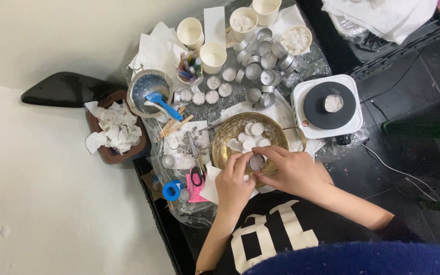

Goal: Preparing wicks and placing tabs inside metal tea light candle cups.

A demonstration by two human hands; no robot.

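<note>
The table is crowded: paper cups and empty metal tealight cups fill the top centre, a hot plate blocks the right, and a metal pot stands left of centre. Both hands sit over the brass bowl at centre. Open room lies only on the dark floor at right.

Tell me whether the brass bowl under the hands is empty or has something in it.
Not empty. The brass bowl holds several white wax discs, and both hands, left hand and right hand, pinch another white disc over its near rim.
</note>
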